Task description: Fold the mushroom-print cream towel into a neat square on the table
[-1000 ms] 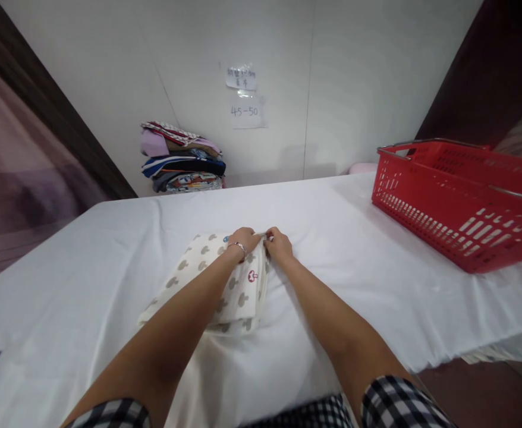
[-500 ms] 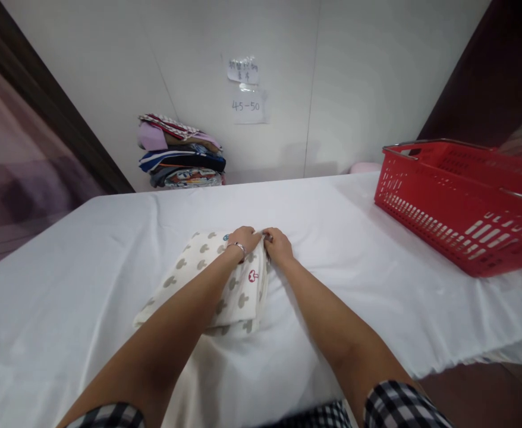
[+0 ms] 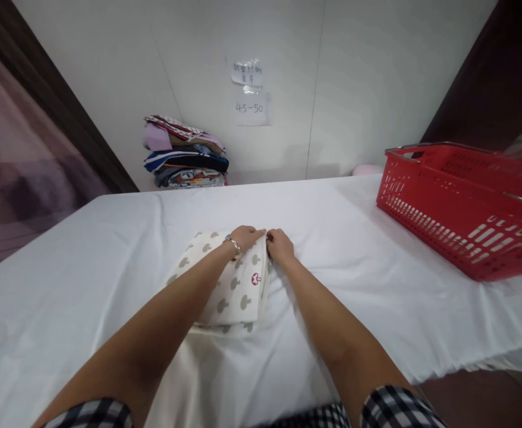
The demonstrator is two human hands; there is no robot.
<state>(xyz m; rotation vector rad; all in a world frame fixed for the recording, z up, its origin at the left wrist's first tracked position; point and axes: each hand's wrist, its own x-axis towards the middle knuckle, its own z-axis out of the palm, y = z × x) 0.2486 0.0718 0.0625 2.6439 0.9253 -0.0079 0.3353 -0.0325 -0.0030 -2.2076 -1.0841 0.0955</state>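
A folded cream cloth (image 3: 229,303) with grey-brown mushroom prints and one red mushroom lies on the white-covered table. My left hand (image 3: 245,238), with a bracelet at the wrist, rests palm down on its far part, fingers reaching towards the far right corner. At that corner my right hand (image 3: 280,245) has its fingers curled in a pinch on the cloth's right edge. The fingertips of both hands almost meet. My left forearm hides part of the cloth's left side.
A red plastic basket (image 3: 443,208) with metal handles stands at the right of the table (image 3: 332,220). Behind the far edge is a stack of folded fabrics (image 3: 185,154) against the wall. Paper labels (image 3: 250,109) hang on the wall. A pink curtain (image 3: 24,160) is at the left.
My left hand has flattened slightly, its fingers stretching towards the corner. My right hand stays at the cloth's right edge. The whole view has shifted slightly.
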